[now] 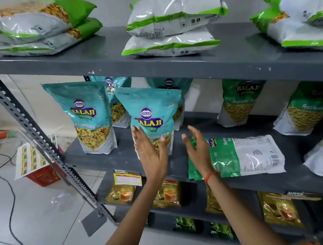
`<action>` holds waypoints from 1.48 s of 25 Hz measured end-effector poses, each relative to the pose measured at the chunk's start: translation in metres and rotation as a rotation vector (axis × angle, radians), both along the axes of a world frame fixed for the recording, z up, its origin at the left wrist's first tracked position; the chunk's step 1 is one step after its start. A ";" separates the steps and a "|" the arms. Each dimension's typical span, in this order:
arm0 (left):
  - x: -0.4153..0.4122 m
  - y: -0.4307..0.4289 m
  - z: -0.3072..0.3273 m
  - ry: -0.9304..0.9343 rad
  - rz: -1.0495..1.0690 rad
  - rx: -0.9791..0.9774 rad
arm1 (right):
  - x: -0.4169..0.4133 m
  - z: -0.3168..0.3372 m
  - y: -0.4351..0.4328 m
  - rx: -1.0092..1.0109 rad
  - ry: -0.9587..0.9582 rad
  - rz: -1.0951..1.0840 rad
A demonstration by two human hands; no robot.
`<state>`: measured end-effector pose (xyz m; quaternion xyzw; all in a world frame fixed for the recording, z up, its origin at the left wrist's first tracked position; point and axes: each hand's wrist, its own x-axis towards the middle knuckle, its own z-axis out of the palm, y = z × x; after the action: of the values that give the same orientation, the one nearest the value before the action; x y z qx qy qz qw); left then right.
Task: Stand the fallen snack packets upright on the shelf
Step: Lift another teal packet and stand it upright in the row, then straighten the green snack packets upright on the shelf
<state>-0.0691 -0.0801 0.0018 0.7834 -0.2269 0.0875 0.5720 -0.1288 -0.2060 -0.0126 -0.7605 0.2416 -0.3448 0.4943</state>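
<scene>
A teal Balaji mix packet (150, 111) stands upright on the middle shelf (121, 159). My left hand (151, 151) lies flat against its lower front, fingers spread, not gripping. To its right a green and white Ratlami Sev packet (242, 155) lies flat on its back on the same shelf. My right hand (196, 148) hovers open just above that packet's green top end, over its left edge. Another teal packet (88, 115) stands upright at the left, with two more teal packets behind.
Upright green sev packets (238, 100) stand at the back right. White and green packets (171, 23) lie stacked on the top shelf. Golden tea packs (167, 195) fill the lower shelf. A slanted metal post (35, 137), a red crate (44, 175) and a cable sit at the left.
</scene>
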 end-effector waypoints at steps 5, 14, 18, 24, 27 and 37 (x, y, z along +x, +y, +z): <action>-0.069 -0.045 -0.016 -0.123 -0.271 0.059 | -0.082 -0.019 -0.039 -0.690 0.237 -0.129; -0.118 -0.097 -0.051 0.594 -0.051 -0.094 | -0.175 -0.051 -0.119 -1.255 0.699 -0.029; -0.116 -0.103 -0.052 0.568 0.076 -0.107 | -0.176 -0.047 -0.126 -1.335 0.712 -0.079; -0.098 -0.106 -0.054 1.064 0.106 -0.618 | -0.177 -0.018 -0.154 -0.967 0.246 -0.127; -0.101 -0.126 -0.046 1.061 -0.310 -0.504 | -0.179 0.009 -0.165 -0.396 0.049 -0.069; -0.098 -0.114 -0.011 0.847 -0.827 -0.260 | -0.187 0.021 -0.151 0.803 -0.203 0.002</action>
<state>-0.1671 -0.1943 -0.0095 0.5206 -0.2526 -0.4343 0.6903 -0.3160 -0.3567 0.0087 -0.4696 0.3064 -0.2959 0.7733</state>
